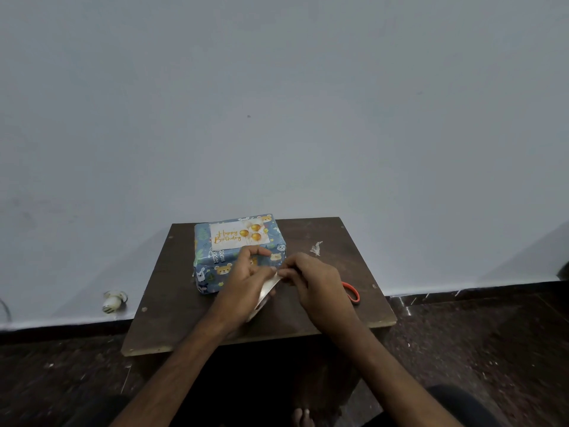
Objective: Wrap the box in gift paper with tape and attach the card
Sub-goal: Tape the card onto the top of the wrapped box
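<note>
Grey wall (pixel 277 103) behind, and in front of you the small dark table (pixel 323 235). On its far-left part sits the box (pixel 203 257), already in blue animal-print paper, long side running left to right. It lies just beyond your hands and to the left, so your left hand (pixel 246 272) is the nearer one, right up in front of the box's near face, and the right hand (pixel 311 282) would have to cross over.

Both hands are together now. The left is curled round a pale strip (pixel 266 292), probably tape, though I can't tell for sure. The right pinches its upper end.

The card (pixel 237 235) lies flat on top of the box, reading "Happy Birthday" in gold script beside gold balloons, right way up to you. Red-handled scissors (pixel 354 292) poke out from under your right wrist. A crumpled clear scrap (pixel 316 248) lies beyond them.
</note>
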